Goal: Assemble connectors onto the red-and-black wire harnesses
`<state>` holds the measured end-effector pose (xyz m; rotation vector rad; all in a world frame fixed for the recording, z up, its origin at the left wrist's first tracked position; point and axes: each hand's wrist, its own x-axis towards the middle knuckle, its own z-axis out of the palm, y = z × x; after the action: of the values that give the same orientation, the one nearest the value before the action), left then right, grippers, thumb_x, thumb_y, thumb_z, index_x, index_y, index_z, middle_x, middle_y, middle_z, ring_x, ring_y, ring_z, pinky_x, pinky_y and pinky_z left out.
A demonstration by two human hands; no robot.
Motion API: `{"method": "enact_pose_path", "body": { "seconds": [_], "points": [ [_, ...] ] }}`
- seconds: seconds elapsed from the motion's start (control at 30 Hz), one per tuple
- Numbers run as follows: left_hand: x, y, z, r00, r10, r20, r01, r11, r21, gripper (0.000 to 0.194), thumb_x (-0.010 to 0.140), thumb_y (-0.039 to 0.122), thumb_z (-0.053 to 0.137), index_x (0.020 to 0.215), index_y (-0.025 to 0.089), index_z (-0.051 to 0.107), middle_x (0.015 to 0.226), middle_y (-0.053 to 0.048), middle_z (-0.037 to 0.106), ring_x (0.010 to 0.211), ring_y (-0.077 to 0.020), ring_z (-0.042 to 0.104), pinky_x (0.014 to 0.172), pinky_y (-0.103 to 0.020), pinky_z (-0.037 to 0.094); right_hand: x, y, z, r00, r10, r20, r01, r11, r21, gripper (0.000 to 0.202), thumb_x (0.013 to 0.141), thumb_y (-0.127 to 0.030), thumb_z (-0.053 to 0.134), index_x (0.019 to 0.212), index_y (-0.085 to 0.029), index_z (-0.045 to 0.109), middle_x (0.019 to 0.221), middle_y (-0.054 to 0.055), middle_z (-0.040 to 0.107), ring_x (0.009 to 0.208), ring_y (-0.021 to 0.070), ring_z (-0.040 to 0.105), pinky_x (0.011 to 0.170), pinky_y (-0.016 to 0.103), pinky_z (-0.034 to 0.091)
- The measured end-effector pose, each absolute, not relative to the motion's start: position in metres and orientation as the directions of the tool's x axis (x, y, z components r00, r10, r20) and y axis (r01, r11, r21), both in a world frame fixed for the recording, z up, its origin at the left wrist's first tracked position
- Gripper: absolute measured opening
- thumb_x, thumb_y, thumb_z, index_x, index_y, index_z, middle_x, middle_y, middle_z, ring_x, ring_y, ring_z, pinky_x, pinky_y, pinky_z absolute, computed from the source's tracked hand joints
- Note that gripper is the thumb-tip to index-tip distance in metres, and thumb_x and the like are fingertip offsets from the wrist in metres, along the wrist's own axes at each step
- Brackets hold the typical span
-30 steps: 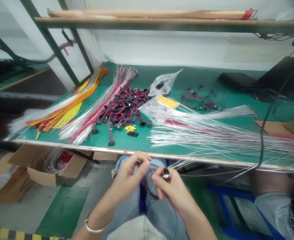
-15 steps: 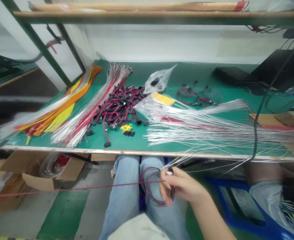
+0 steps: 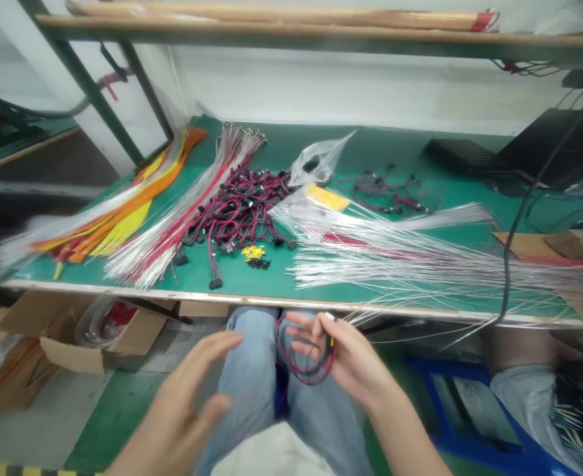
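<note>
My right hand [image 3: 336, 344] holds a loosely coiled red-and-black wire cable [image 3: 307, 378] above my lap, its thumb and fingers closed around one side of the loop. A small white piece shows by the thumb. To the left, my left hand [image 3: 187, 390] is in the air over my thigh, slightly blurred, with thumb and fingers apart and nothing between them. On the bench beyond lies a tangled heap of red-and-black cables with black connectors [image 3: 242, 205]. In front of that heap are small yellow pieces [image 3: 253, 252] and small black pieces [image 3: 258, 264].
Bundles of white wires [image 3: 331, 264] spread across the bench right of centre; some overhang its front edge [image 3: 272, 303]. Orange and yellow strips [image 3: 137, 205] lie left. A black cable [image 3: 508, 258] hangs at right. Cardboard boxes [image 3: 73, 354] stand below. Another person's leg [image 3: 524, 390] is at right.
My left hand has come into view from the left. The long red strand stretched to the left no longer shows. My right hand has turned and moved slightly up with the coil.
</note>
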<state>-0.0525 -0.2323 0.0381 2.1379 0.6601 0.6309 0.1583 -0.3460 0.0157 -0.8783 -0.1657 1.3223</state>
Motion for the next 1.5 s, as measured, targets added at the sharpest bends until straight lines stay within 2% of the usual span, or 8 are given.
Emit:
{"method": "enact_pose_path", "body": {
  "seconds": [0.13,0.2,0.27,0.5,0.73,0.97,1.17,1.5],
  "points": [
    [-0.004,-0.243,0.030,0.848,0.462,0.260,0.213,-0.747,0.630,0.050,0.080,0.038,0.058,0.126,0.023,0.044,0.125,-0.009,0.051,0.115,-0.0259,0.044,0.095,-0.037,0.034,0.149,-0.344,0.014,0.297,0.888,-0.351,-0.782,0.015,-0.623,0.020,0.079,-0.032,0.064,0.078,-0.012,0.066,0.122,0.012,0.054,0.109,0.0233,0.052,0.091,0.036,0.044],
    [0.017,-0.250,0.026,0.866,0.449,0.219,0.236,-0.755,0.612,0.037,0.081,0.035,0.057,0.115,0.021,0.052,0.114,-0.009,0.058,0.108,-0.0264,0.048,0.090,-0.039,0.033,0.146,-0.343,0.013,0.292,0.896,-0.335,-0.802,0.039,-0.597,0.018,0.079,-0.031,0.064,0.080,-0.013,0.067,0.123,0.011,0.054,0.110,0.0224,0.051,0.091,0.034,0.043],
    [0.030,-0.258,0.021,0.878,0.445,0.174,0.237,-0.722,0.650,0.017,0.085,0.029,0.051,0.096,0.019,0.059,0.096,-0.007,0.064,0.094,-0.0234,0.054,0.083,-0.036,0.034,0.145,-0.344,0.013,0.298,0.893,-0.337,-0.818,0.056,-0.572,0.019,0.078,-0.032,0.065,0.078,-0.013,0.067,0.122,0.011,0.055,0.109,0.0220,0.052,0.091,0.033,0.042],
    [0.036,-0.272,0.006,0.893,0.449,0.037,0.187,-0.443,0.877,0.010,0.085,0.027,0.051,0.082,0.017,0.055,0.081,-0.004,0.059,0.071,-0.0158,0.051,0.064,-0.025,0.035,0.145,-0.345,0.011,0.354,0.856,-0.375,-0.801,0.071,-0.594,0.025,0.077,-0.037,0.065,0.071,-0.014,0.059,0.117,0.010,0.057,0.102,0.0230,0.054,0.084,0.033,0.042],
    [0.029,-0.249,0.024,0.886,0.459,-0.060,0.255,-0.375,0.891,0.021,0.087,0.032,0.046,0.077,0.018,0.057,0.075,-0.003,0.057,0.075,-0.0160,0.050,0.067,-0.024,0.034,0.153,-0.347,0.003,0.401,0.868,-0.292,-0.522,-0.045,-0.852,0.038,0.078,-0.052,0.059,0.080,-0.014,0.057,0.072,0.001,0.055,0.060,0.0078,0.047,0.054,0.018,0.038],
    [0.024,-0.242,0.032,0.905,0.395,-0.157,0.314,-0.373,0.873,0.032,0.092,0.037,0.033,0.077,0.017,0.053,0.066,0.001,0.052,0.061,-0.0114,0.043,0.057,-0.022,0.029,0.154,-0.346,0.003,0.315,0.900,-0.302,-0.421,-0.153,-0.894,0.042,0.059,-0.032,0.079,0.089,-0.012,0.058,0.056,-0.003,0.054,0.036,0.0042,0.043,0.035,0.014,0.034],
    [0.020,-0.254,0.035,0.906,0.391,-0.163,0.370,-0.543,0.754,0.034,0.094,0.034,0.023,0.080,0.019,0.050,0.076,-0.002,0.056,0.071,-0.0156,0.047,0.066,-0.025,0.032,0.145,-0.343,0.014,0.453,0.848,-0.275,-0.430,-0.063,-0.901,0.023,0.061,-0.027,0.077,0.070,-0.009,0.066,0.050,0.000,0.058,0.034,0.0034,0.045,0.035,0.012,0.037],
    [0.017,-0.263,0.032,0.903,0.350,-0.249,0.369,-0.336,0.867,0.039,0.093,0.041,0.026,0.078,0.018,0.053,0.075,-0.002,0.053,0.076,-0.0151,0.045,0.072,-0.024,0.033,0.152,-0.356,0.017,0.388,0.885,-0.256,-0.442,-0.065,-0.894,0.029,0.067,-0.035,0.074,0.076,-0.010,0.061,0.051,0.000,0.057,0.034,0.0043,0.047,0.033,0.011,0.039]
  ]
}}
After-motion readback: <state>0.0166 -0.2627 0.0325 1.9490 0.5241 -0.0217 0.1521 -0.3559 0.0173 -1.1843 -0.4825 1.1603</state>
